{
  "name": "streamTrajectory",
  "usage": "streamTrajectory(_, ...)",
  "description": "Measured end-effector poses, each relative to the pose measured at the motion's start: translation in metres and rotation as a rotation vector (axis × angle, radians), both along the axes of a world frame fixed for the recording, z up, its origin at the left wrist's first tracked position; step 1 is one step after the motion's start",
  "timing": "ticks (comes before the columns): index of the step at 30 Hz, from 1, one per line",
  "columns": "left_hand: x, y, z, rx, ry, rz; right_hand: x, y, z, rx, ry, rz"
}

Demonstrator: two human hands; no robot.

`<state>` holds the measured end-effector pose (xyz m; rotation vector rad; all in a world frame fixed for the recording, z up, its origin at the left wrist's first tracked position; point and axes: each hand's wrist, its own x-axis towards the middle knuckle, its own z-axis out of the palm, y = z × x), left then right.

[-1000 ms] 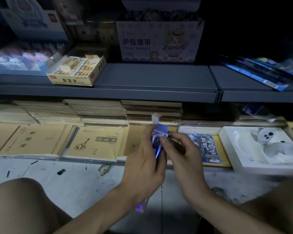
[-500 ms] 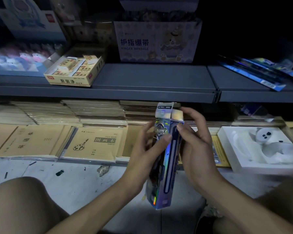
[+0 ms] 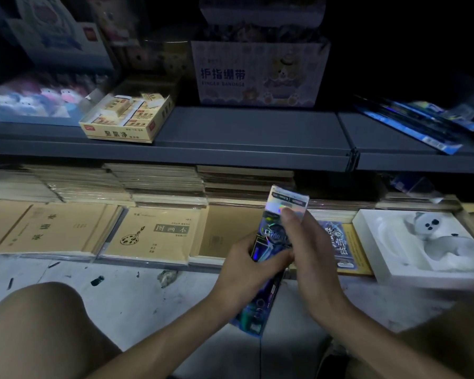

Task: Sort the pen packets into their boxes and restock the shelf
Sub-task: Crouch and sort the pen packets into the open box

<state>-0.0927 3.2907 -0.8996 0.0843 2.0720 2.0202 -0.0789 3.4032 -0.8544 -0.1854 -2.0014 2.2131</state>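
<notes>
Holding the pen packet (image 3: 286, 203) on end, near side of the notebooks (image 3: 151, 233), left hand (image 3: 246, 272) and right hand (image 3: 309, 250) curl round its middle (light, glossy, likely slippery; edges seem the surest hold).

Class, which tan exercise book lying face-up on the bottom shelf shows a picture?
The exercise book below the yellow box: a palette and brush are printed on its cover. The book to its left shows only characters.

One pen packet (image 3: 288, 199), two hands (image 3: 241, 274) (image 3: 312, 255), one yellow box (image 3: 126, 120)
</notes>
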Motion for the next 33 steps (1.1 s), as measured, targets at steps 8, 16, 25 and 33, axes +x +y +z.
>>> streamTrajectory(8,0.009,0.0,-0.013,-0.364,0.126,0.084,0.001,-0.003,-0.008,-0.03,-0.167,-0.094)
streamTrajectory(16,0.011,0.0,-0.024,-0.706,0.403,0.113,-0.004,0.001,-0.013,-0.192,-0.315,-0.144)
streamTrajectory(25,0.011,0.002,-0.013,-0.222,0.232,0.029,-0.007,0.011,-0.017,-0.091,-0.159,0.085)
streamTrajectory(33,0.015,-0.001,-0.006,-0.269,0.424,0.087,-0.01,0.009,-0.016,-0.074,-0.07,0.143)
